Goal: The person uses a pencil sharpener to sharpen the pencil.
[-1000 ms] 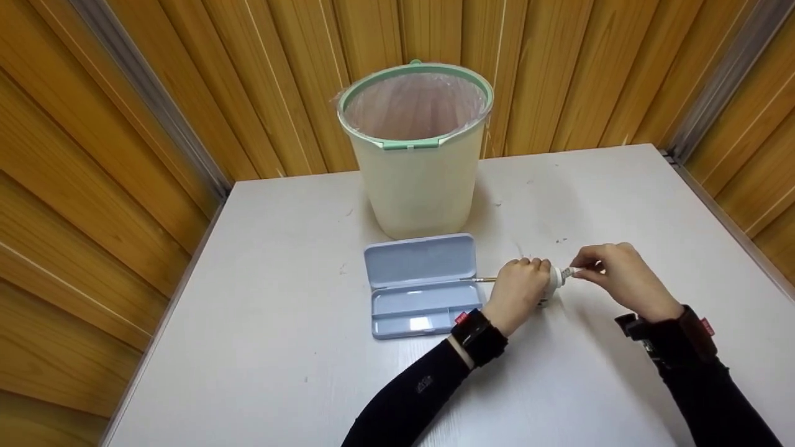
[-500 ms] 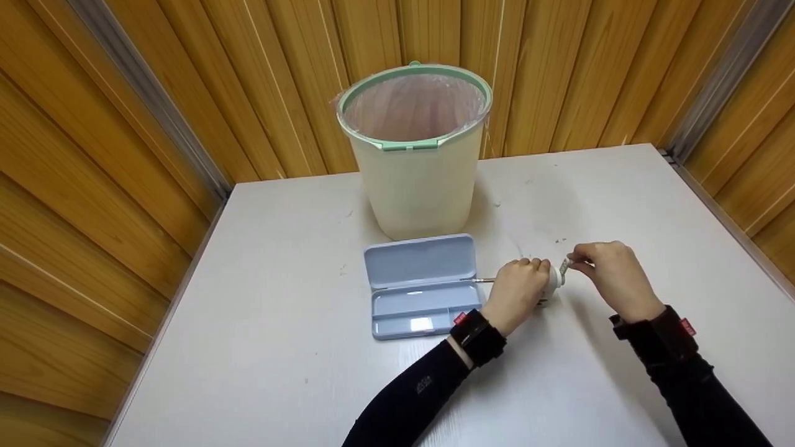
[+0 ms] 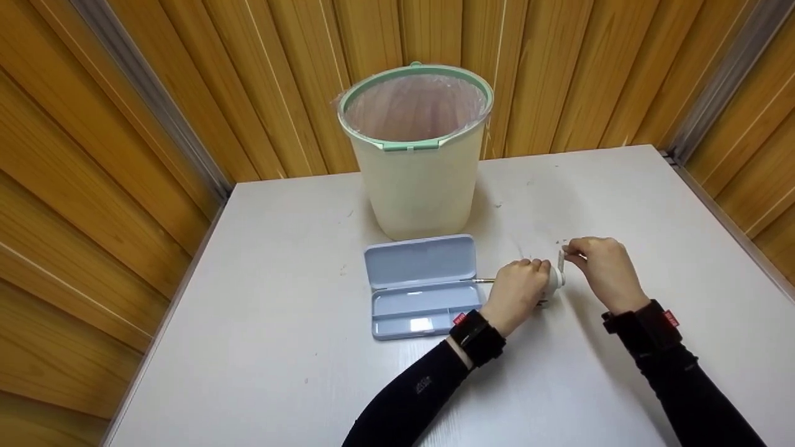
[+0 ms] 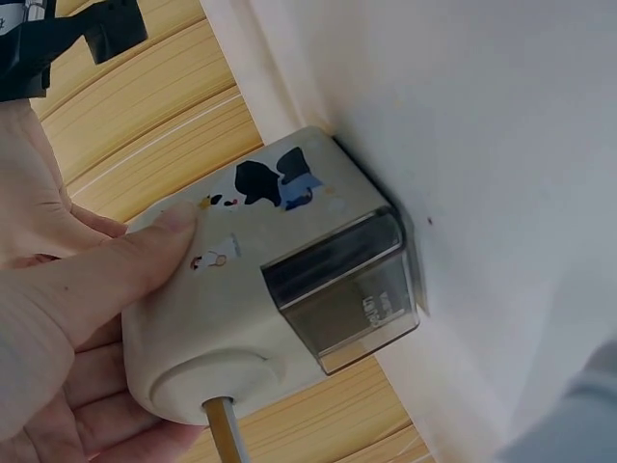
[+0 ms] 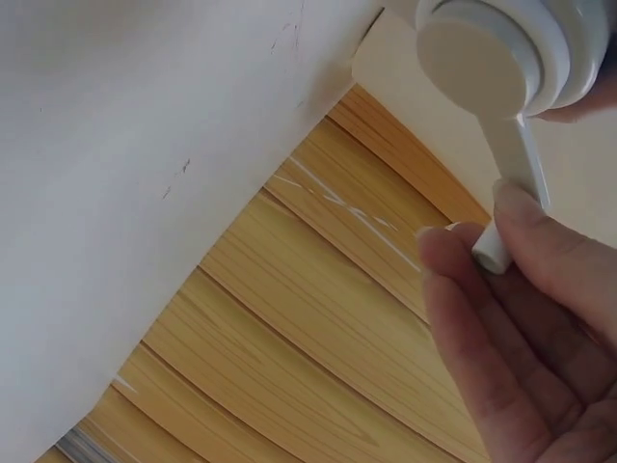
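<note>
My left hand (image 3: 517,292) grips a white crank pencil sharpener (image 4: 241,313) with cartoon stickers and a dark see-through shavings drawer (image 4: 352,299). Its thumb lies along the sticker side. A pencil (image 4: 225,431) sticks out of the sharpener's front hole, pointing toward the blue case in the head view. At the other end, my right hand (image 3: 608,270) pinches the small knob (image 5: 494,249) of the white crank handle (image 5: 511,154) between thumb and fingers. In the head view the crank stands up from the sharpener's back, and the left hand hides most of the sharpener.
An open blue pencil case (image 3: 419,261) with compartments lies left of the left hand, the pencil's end overlapping its edge. Behind it stands a cream bin (image 3: 417,186) with a green rim and plastic liner. Wood-patterned panels (image 3: 298,81) enclose the white table (image 3: 267,298).
The crank has swung from pointing right to pointing up, away from me. My right hand moved with it, leftward and slightly farther from me. The left hand and sharpener stayed in place.
</note>
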`<state>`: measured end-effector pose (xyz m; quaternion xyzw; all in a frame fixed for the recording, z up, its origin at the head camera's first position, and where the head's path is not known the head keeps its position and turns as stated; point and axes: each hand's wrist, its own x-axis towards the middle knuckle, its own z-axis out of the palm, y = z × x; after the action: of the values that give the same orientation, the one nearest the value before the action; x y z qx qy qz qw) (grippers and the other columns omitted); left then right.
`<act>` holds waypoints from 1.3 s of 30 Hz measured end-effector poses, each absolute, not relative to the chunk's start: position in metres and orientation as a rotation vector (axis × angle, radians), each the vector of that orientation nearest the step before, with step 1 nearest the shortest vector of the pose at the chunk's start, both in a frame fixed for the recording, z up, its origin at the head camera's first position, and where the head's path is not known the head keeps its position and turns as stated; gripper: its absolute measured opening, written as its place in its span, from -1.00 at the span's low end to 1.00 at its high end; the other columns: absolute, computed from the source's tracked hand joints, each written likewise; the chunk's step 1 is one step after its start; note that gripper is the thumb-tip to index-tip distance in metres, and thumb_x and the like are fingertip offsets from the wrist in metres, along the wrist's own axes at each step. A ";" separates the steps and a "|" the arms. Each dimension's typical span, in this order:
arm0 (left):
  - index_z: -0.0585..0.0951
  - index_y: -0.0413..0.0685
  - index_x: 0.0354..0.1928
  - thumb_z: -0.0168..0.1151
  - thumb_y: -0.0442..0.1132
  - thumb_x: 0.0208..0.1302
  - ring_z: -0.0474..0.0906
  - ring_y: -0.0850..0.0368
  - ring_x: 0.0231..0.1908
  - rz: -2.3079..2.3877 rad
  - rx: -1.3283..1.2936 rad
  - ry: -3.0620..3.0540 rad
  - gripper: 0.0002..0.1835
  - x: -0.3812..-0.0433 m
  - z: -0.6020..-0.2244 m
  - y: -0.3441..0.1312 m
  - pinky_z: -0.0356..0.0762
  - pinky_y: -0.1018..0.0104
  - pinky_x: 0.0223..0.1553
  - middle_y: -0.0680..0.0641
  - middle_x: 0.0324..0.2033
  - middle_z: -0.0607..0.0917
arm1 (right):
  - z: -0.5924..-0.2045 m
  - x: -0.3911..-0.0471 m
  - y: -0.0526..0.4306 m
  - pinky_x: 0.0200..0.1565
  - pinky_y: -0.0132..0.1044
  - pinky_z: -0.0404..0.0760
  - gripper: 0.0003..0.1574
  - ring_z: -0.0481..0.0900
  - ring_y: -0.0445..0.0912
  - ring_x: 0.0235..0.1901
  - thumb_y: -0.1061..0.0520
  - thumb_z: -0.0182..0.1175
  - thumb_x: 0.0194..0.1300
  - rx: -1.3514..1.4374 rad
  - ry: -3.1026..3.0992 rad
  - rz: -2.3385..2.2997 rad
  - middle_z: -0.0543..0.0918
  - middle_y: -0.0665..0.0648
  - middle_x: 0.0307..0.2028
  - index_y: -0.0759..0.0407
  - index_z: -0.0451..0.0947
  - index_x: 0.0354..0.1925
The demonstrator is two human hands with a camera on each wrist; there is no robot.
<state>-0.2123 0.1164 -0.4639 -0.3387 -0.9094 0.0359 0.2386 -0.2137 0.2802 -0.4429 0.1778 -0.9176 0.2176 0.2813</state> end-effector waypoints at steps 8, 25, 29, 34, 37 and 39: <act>0.69 0.10 -0.04 0.30 -0.19 0.18 0.66 0.34 -0.33 0.093 -0.914 -2.467 -0.72 -0.213 -0.465 0.115 0.59 0.53 -0.33 0.20 -0.27 0.76 | -0.450 -0.223 0.279 -0.31 0.07 0.66 -0.89 0.72 0.24 -0.39 0.44 0.38 0.00 0.462 -2.503 0.598 0.74 0.35 -0.41 0.43 0.66 -0.40; 0.68 0.11 0.00 0.23 -0.20 0.26 0.65 0.34 -0.34 0.087 -0.913 -2.509 -0.73 -0.212 -0.463 0.116 0.61 0.52 -0.38 0.19 -0.24 0.75 | -0.465 -0.232 0.281 -0.31 0.08 0.64 -0.92 0.71 0.24 -0.39 0.45 0.37 0.02 0.452 -2.507 0.598 0.74 0.35 -0.41 0.41 0.65 -0.43; 0.68 0.11 0.00 0.22 -0.20 0.26 0.65 0.35 -0.34 0.089 -0.907 -2.507 -0.72 -0.213 -0.462 0.115 0.61 0.52 -0.37 0.19 -0.24 0.75 | -0.465 -0.234 0.280 -0.31 0.07 0.65 -0.92 0.71 0.23 -0.39 0.46 0.36 0.03 0.455 -2.507 0.602 0.74 0.35 -0.40 0.42 0.65 -0.42; 0.69 0.12 -0.07 0.22 -0.20 0.25 0.65 0.35 -0.37 0.081 -0.901 -2.473 -0.77 -0.214 -0.464 0.115 0.60 0.52 -0.39 0.21 -0.30 0.74 | -0.468 -0.235 0.279 -0.28 0.08 0.66 -0.94 0.71 0.26 -0.36 0.47 0.33 0.06 0.443 -2.557 0.613 0.74 0.38 -0.39 0.46 0.65 -0.40; 0.69 0.12 -0.10 0.22 -0.20 0.23 0.65 0.35 -0.38 0.077 -0.903 -2.454 -0.79 -0.213 -0.465 0.115 0.60 0.52 -0.39 0.21 -0.32 0.74 | -0.471 -0.235 0.280 -0.27 0.09 0.66 -0.95 0.71 0.27 -0.37 0.48 0.32 0.06 0.448 -2.591 0.607 0.73 0.39 -0.40 0.47 0.65 -0.40; 0.69 0.12 -0.08 0.23 -0.20 0.22 0.65 0.35 -0.38 0.082 -0.906 -2.451 -0.77 -0.213 -0.466 0.116 0.61 0.52 -0.39 0.21 -0.31 0.74 | -0.472 -0.234 0.281 -0.29 0.10 0.65 -0.95 0.70 0.27 -0.39 0.48 0.32 0.06 0.454 -2.602 0.591 0.73 0.38 -0.42 0.46 0.65 -0.41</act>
<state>-0.2129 0.1157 -0.4657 -0.3346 -0.9051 0.0301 0.2605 -0.2341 0.2806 -0.4722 0.1640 -0.9387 0.2131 0.2160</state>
